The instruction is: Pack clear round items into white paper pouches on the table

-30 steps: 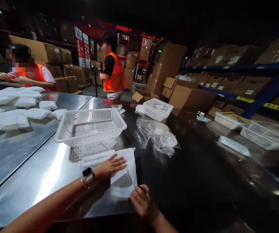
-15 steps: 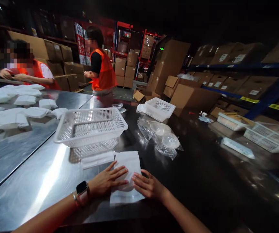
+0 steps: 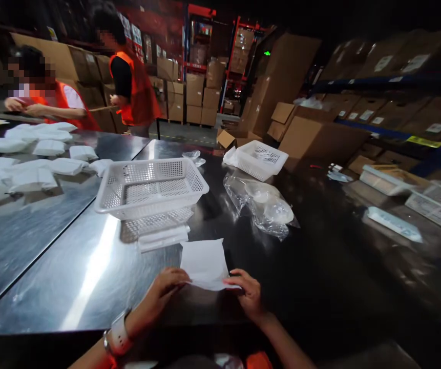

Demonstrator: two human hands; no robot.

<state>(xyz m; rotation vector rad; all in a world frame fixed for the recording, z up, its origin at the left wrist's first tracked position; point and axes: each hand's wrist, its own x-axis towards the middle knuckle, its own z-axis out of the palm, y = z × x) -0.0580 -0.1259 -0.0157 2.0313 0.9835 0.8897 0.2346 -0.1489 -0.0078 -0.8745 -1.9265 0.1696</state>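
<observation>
A thin white sheet (image 3: 204,260), perhaps a flat bag, lies on the dark metal table in front of me. Its near edge is raised and folded back. My left hand (image 3: 168,284) pinches the near left corner, and my right hand (image 3: 246,291) grips the near right corner between thumb and fingers. Beyond the sheet, slightly left, is a folded white piece (image 3: 163,238) beside a large white perforated basket (image 3: 151,207). Clear plastic wrapping (image 3: 268,207) with pale round items inside lies farther right.
Several white wrapped packages (image 3: 34,177) cover the left table. A smaller white basket (image 3: 262,160) stands at the back. Along the right are a white packet (image 3: 393,224) and more containers (image 3: 383,179). Two people in orange vests (image 3: 138,87) are across the table; cardboard boxes fill the background.
Both hands have gone from lying flat on the white sheet to pinching its near corners. The near edge has been lifted and folded away from me. The standing person appears farther left.
</observation>
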